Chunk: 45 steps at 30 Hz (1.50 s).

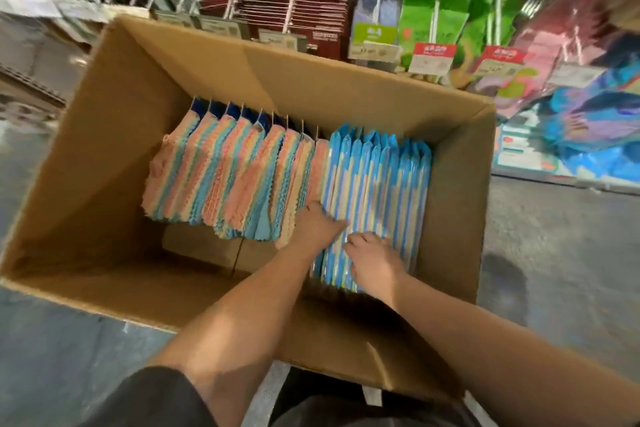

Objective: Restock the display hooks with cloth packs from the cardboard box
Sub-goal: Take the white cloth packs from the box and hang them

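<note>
Fingers (pixel 360 239) of both hands grasping blue cloth packs (pixel 377 191) | inside cardboard box (pixel 114 135)

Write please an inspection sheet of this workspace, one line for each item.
Surface: grey floor under the cardboard box.
Job's things: peach-and-blue cloth packs left, blue-striped packs right, standing in the box.
Clutter: nothing seen.
Grips: left hand reaches between the two rows; right hand rests on the blue-striped packs; fingers partly hidden.
Cables: nothing seen.
Surroundings: display hooks with hanging goods and price tags, blurred.
</note>
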Tool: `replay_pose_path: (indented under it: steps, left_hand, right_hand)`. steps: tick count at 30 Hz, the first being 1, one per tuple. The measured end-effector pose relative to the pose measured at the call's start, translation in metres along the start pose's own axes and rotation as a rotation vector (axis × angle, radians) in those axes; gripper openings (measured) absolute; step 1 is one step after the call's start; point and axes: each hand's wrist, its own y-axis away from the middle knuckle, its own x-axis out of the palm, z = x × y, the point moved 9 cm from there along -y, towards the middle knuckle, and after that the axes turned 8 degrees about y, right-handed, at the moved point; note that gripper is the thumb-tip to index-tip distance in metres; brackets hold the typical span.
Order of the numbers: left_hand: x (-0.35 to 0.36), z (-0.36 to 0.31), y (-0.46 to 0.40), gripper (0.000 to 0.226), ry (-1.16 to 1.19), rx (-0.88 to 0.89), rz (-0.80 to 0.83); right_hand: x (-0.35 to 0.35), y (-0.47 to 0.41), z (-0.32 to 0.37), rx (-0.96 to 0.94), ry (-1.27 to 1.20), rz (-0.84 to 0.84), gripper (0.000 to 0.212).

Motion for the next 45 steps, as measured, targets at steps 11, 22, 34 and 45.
replay_pose_path:
  steps: [11,22,34,45]
  left_hand:
    - [0.012,0.006,-0.014,0.092,-0.078,0.021,-0.003]
    - [0.021,-0.002,-0.009,0.070,-0.026,-0.145,-0.019]
    - [-0.056,-0.034,0.077,0.060,0.014,0.020,-0.140]
    - [-0.100,-0.137,0.250,0.044,0.467,0.437,-0.270]
  right_hand:
    - [0.007,0.013,-0.005,0.124,-0.279,-0.057,0.054]
    - [0.016,0.012,0.000,0.162,-0.020,0.118,0.075]
    - [-0.032,0.040,-0.009,0.170,-0.461,-0.271,0.057]
    - [-0.108,0.174,-0.119,0.133,-1.169,-0.566,0.063]
